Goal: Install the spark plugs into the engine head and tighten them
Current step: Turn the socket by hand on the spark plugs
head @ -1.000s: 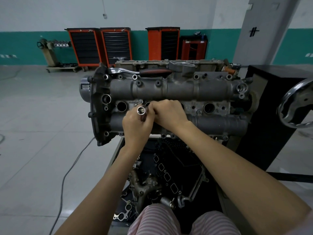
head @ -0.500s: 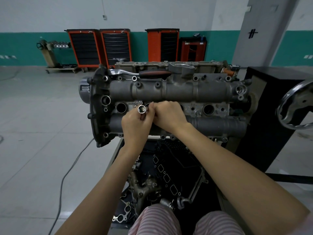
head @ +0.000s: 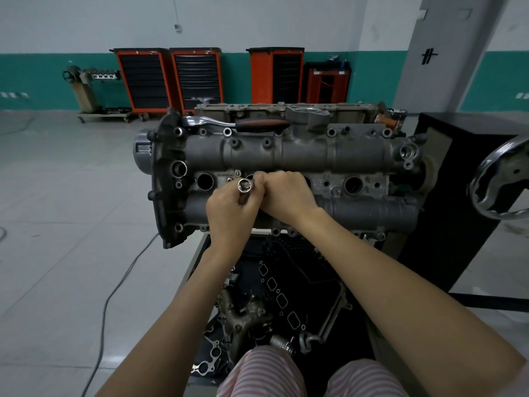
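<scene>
Spark plugs themselves cannot be made out; what shows is a short chrome socket, its open square-drive end facing the camera, held over the second well from the left in the row of plug wells along the grey cast-aluminium engine head. That head sits lengthways on a stand in front of the person, across the middle of the view.

Judging by the wells, the job looks to be at an early stage. The leftmost round plug well gapes dark and looks empty, and so does another open well toward the right end; whether a plug sits deep inside either cannot be told. A chrome ratchet wrench with a black-and-red handle lies unused on the far upper edge of the head, so final tightening seems not yet begun.

The left hand is curled around the socket body, gripping it from below. The right hand is clenched with its fingertips pressed in at the socket's right side, seemingly pinching it too, though what exactly the fingers hold is hidden beneath the knuckles. Both hands touch each other at the socket.
</scene>
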`<act>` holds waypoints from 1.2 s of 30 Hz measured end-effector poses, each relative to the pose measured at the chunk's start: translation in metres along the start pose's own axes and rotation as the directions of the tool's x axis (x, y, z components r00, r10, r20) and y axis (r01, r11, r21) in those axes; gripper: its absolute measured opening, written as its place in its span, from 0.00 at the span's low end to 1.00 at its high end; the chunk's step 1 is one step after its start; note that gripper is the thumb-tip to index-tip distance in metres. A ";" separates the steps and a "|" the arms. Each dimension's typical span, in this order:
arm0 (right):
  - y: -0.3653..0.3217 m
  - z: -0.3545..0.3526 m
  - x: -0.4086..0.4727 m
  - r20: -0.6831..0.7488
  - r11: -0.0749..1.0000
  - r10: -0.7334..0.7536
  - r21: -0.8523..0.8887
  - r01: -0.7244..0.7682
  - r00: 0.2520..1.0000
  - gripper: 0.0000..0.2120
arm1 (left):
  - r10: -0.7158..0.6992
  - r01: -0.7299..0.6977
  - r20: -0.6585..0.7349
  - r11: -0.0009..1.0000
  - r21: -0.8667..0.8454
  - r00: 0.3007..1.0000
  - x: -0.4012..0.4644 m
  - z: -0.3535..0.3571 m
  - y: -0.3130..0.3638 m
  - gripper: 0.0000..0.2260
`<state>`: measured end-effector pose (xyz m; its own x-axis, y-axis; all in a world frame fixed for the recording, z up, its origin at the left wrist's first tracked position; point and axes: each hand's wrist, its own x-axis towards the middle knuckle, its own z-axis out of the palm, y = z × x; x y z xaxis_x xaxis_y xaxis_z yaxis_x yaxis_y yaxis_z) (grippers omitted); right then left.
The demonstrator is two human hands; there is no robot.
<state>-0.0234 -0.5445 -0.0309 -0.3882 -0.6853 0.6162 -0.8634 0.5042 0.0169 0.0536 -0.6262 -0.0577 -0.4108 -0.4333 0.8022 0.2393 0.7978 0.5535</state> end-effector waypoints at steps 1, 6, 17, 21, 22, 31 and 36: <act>0.001 0.000 0.000 0.000 1.000 0.010 -0.006 -0.010 1.000 0.09 | 0.002 -0.002 0.004 1.000 0.001 1.000 0.000 0.000 0.000 0.21; -0.001 -0.002 -0.001 -0.007 1.000 0.003 0.020 -0.003 1.000 0.07 | 0.012 -0.012 0.009 1.000 -0.006 1.000 -0.001 -0.003 -0.002 0.20; 0.000 0.001 0.000 -0.002 1.000 0.001 -0.003 -0.001 1.000 0.09 | -0.006 0.005 -0.031 0.999 -0.039 0.999 0.000 -0.002 -0.002 0.24; -0.001 -0.001 -0.002 -0.029 0.999 0.005 0.032 -0.004 1.000 0.09 | 0.031 -0.032 -0.025 0.999 -0.021 0.999 -0.002 -0.001 -0.004 0.22; 0.000 -0.001 -0.002 -0.022 1.000 -0.006 0.015 0.006 1.000 0.10 | 0.038 -0.038 -0.024 0.999 -0.017 0.999 -0.002 -0.002 -0.005 0.20; -0.001 0.002 -0.001 -0.026 0.999 -0.042 -0.017 0.041 0.999 0.09 | 0.023 -0.024 -0.022 0.998 -0.056 0.999 -0.002 -0.002 -0.005 0.20; -0.002 -0.004 -0.003 -0.078 0.999 -0.023 0.038 0.026 0.997 0.08 | 0.007 -0.009 -0.029 0.996 -0.085 1.000 0.000 0.000 -0.005 0.25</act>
<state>-0.0191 -0.5414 -0.0301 -0.3421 -0.6534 0.6753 -0.8848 0.4659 0.0025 0.0528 -0.6303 -0.0608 -0.3837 -0.4399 0.8119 0.3166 0.7633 0.5632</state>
